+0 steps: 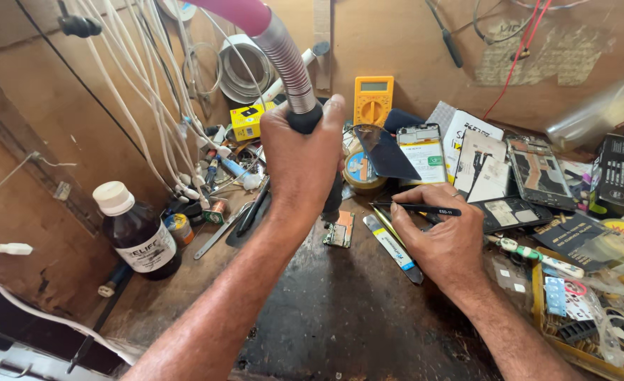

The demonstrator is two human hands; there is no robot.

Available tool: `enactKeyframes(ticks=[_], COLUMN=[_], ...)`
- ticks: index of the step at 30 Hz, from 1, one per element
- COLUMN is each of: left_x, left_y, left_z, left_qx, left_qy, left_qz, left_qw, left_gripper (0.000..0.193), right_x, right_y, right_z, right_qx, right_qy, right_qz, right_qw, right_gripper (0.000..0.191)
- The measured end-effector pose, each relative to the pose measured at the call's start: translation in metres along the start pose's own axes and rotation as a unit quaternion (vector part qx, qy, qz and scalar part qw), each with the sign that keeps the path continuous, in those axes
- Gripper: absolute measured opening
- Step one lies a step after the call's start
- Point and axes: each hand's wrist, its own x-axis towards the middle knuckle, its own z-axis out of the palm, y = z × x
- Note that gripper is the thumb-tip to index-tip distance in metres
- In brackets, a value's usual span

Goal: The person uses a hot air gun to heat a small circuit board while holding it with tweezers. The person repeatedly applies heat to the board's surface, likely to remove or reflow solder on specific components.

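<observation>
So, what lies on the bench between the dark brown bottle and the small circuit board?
In the head view, between the brown bottle and circuit board lie a small round tin, a flat metal tool and the left forearm.

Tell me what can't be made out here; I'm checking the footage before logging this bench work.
Head view only:
- Hot-air tool: its nozzle tip is hidden behind the left hand.
- Small circuit board: too small to make out its parts.
- Black tweezers: the rear end is covered by the right hand.
- Yellow tray: cut off by the right edge.
- Brown bottle: how full it is cannot be told.
</observation>
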Motion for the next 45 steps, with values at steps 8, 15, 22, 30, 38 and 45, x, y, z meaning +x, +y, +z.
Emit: enactKeyframes(ticks=[8, 15, 22, 30, 38, 45], left_x=[0.002, 0.002, -0.005, -0.009, -0.005, -0.007], left_y=[0.001, 0.001, 0.011, 0.017, 0.012, 0.007], left_z=[-0.002, 0.001, -0.002, -0.005, 0.0, 0.008], left_qx=[-0.002, 0.008, 0.025, 0.024, 0.03, 0.017], left_qy=[-0.009, -0.017, -0.034, -0.046, -0.025, -0.049], left_qz=[-0.019, 0.022, -0.013, -0.01, 0.007, -0.003], left_qw=[1.0, 1.0, 0.999, 0.999, 0.999, 0.999], left_gripper=[0.031, 0.033, 0.033, 0.033, 0.034, 0.035], right_x=[0.001, 0.001, 0.0, 0.001, 0.0, -0.001], right_y=[0.001, 0.0, 0.0, -0.001, 0.001, -0.001], right_z=[0.0, 0.0, 0.0, 0.002, 0.001, 0.002], right_qx=[-0.008, -0.008, 0.001, 0.002, 0.001, 0.012], right_qy=[-0.01, -0.002, -0.003, -0.003, -0.002, 0.001], right_qz=[-0.001, -0.004, -0.008, -0.001, -0.016, -0.01], right_qw=[1.0, 1.0, 1.0, 1.0, 1.0, 1.0], right_gripper=[0.016, 0.015, 0.016, 0.016, 0.015, 0.016])
